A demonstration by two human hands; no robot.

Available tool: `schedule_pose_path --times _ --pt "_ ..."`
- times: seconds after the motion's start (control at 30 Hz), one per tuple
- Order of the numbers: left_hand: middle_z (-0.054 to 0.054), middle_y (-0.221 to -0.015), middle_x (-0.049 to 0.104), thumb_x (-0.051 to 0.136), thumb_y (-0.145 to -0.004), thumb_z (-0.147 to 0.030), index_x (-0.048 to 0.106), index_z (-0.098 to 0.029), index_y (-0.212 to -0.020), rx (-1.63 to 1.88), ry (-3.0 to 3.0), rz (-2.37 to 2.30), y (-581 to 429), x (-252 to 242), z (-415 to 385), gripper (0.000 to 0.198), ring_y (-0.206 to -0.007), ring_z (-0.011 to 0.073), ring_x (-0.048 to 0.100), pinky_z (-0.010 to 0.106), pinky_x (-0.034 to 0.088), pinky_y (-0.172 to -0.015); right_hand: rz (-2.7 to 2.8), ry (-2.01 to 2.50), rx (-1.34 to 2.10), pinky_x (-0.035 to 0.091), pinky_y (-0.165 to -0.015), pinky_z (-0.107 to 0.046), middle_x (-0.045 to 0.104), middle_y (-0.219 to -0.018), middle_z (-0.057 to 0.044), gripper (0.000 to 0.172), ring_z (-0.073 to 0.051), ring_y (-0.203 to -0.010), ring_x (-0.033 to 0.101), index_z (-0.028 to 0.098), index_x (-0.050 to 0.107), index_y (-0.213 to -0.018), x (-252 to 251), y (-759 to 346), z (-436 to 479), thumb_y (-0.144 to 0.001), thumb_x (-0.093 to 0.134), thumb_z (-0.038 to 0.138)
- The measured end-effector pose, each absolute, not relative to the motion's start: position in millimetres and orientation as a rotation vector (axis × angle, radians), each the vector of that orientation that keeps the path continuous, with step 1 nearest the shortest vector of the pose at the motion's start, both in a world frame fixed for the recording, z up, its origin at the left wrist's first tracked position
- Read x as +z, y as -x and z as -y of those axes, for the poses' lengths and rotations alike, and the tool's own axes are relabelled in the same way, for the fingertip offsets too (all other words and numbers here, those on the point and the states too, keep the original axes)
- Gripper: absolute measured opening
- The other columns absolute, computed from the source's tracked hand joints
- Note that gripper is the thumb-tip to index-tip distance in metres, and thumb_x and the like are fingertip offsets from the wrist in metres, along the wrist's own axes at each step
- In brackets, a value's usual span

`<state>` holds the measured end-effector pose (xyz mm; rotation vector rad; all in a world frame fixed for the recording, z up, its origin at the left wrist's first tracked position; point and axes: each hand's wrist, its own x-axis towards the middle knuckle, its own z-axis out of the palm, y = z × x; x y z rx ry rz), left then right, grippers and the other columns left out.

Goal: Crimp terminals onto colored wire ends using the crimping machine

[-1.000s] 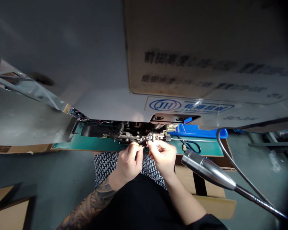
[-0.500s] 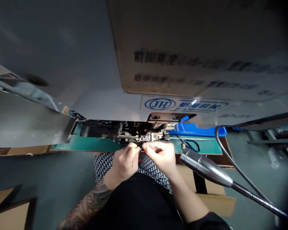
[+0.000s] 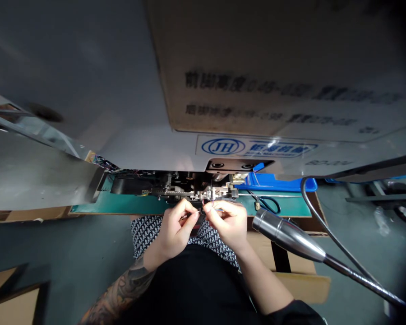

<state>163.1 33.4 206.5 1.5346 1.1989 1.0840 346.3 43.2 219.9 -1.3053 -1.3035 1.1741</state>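
Note:
Both hands are raised just below a metal machine mechanism (image 3: 189,193), which has small steel parts and a toothed rail. My left hand (image 3: 176,230) and my right hand (image 3: 223,225) pinch at thin wires, fingertips nearly meeting. A short red-and-white wire end (image 3: 202,200) stands up between them, and a fine blue wire (image 3: 217,209) runs from my right fingers. The wires are too fine to follow fully, and the fingers hide part of them. The hands sit close in front of the mechanism's lower edge.
A green mat (image 3: 128,204) lies under the mechanism. Beyond it are a blue tray (image 3: 274,183) and blue-handled scissors (image 3: 269,204). A chrome gooseneck lamp (image 3: 287,235) reaches in at the right. A grey machine cover with a cardboard sheet (image 3: 243,67) fills the top.
My fingertips have drawn closer together around the wires, and the red-and-white wire end now stands up between them. The whole view has drifted slightly left as my head moved.

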Motion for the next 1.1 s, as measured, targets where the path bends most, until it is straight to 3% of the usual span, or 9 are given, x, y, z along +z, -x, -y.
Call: schedule_pose_path --times 0.2,0.47,0.7,0.87,1.0,1.1 --pt "0.001 -0.086 0.071 0.061 -0.104 -0.012 0.061 -0.020 -0.098 1.275 -1.863 -1.332 -173 197 -29 0.010 -0.063 0.0090 0.068 0.017 0.051 -0.056 1.078 1.334 1.163 0.048 -0.044 -0.027 0.069 -0.060 -0.001 0.028 -0.014 -0.046 0.057 0.019 0.080 -0.076 225 -334 -41 -0.095 0.081 0.040" --pt "0.004 -0.085 0.073 0.060 -0.105 -0.013 0.060 -0.021 -0.101 1.320 -2.075 -1.473 -179 190 -31 0.009 -0.074 0.0163 0.075 0.023 0.058 -0.067 0.994 1.322 1.195 0.041 -0.040 -0.025 0.061 -0.050 0.001 0.043 -0.011 -0.041 0.047 0.020 0.070 -0.059 224 -328 -48 -0.093 0.082 0.045" --pt "0.003 -0.084 0.073 0.060 -0.104 -0.013 0.059 -0.021 -0.101 1.318 -2.094 -1.503 -181 190 -30 0.009 -0.072 0.0161 0.076 0.022 0.056 -0.061 1.002 1.316 1.154 0.037 -0.040 -0.024 0.059 -0.051 0.002 0.043 -0.011 -0.043 0.046 0.019 0.070 -0.062 219 -326 -47 -0.094 0.083 0.045" --pt "0.005 -0.085 0.074 0.060 -0.104 -0.008 0.061 -0.020 -0.103 1.329 -2.297 -1.464 -172 188 -34 0.012 -0.073 0.0174 0.077 0.025 0.059 -0.068 1.128 1.409 1.057 0.038 -0.045 -0.027 0.059 -0.055 0.001 0.036 -0.012 -0.048 0.046 0.018 0.078 -0.070 217 -330 -45 -0.095 0.081 0.044" --pt "0.007 -0.086 0.076 0.060 -0.103 -0.006 0.062 -0.020 -0.102 1.271 -2.393 -1.356 -162 188 -36 0.014 -0.076 0.0186 0.077 0.027 0.060 -0.070 1.234 1.406 1.184 0.039 -0.048 -0.028 0.062 -0.055 0.000 0.031 -0.013 -0.049 0.046 0.018 0.085 -0.076 222 -339 -48 -0.093 0.082 0.044" --pt "0.005 -0.086 0.075 0.059 -0.104 -0.010 0.062 -0.020 -0.098 1.212 -2.147 -1.283 -159 193 -34 0.011 -0.075 0.0171 0.076 0.025 0.059 -0.066 1.251 1.352 1.292 0.042 -0.046 -0.028 0.066 -0.056 -0.001 0.033 -0.014 -0.047 0.051 0.019 0.085 -0.074 228 -344 -49 -0.094 0.082 0.046"
